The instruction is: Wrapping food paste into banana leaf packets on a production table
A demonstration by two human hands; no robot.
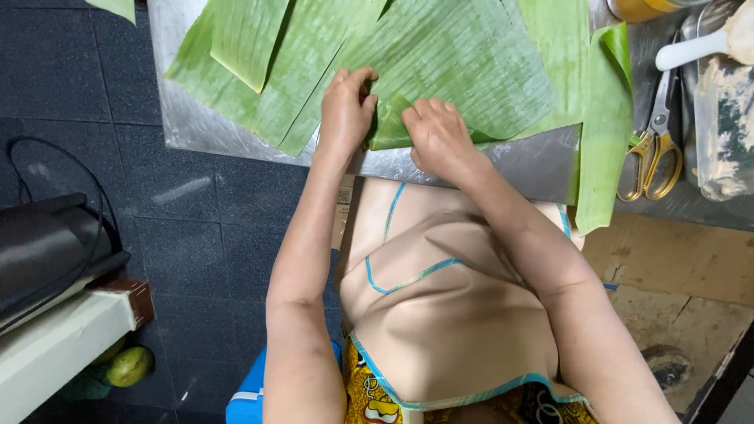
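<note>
A broad green banana leaf (463, 63) lies on the steel table (542, 165). Its near corner is folded up into a small flap (390, 126) at the table's front edge. My left hand (345, 106) grips the leaf on the left side of the fold, fingers curled over it. My right hand (436, 133) presses down on the fold from the right, fingertips on the flap. Both hands touch the same leaf and almost meet each other.
More banana leaf pieces (251, 55) overlap at the left, and a narrow strip (605, 133) hangs over the right edge. Gold-handled scissors (656, 149) lie at the right beside a container with pale paste (726, 118) and a white spoon handle (691, 49). Dark floor at left.
</note>
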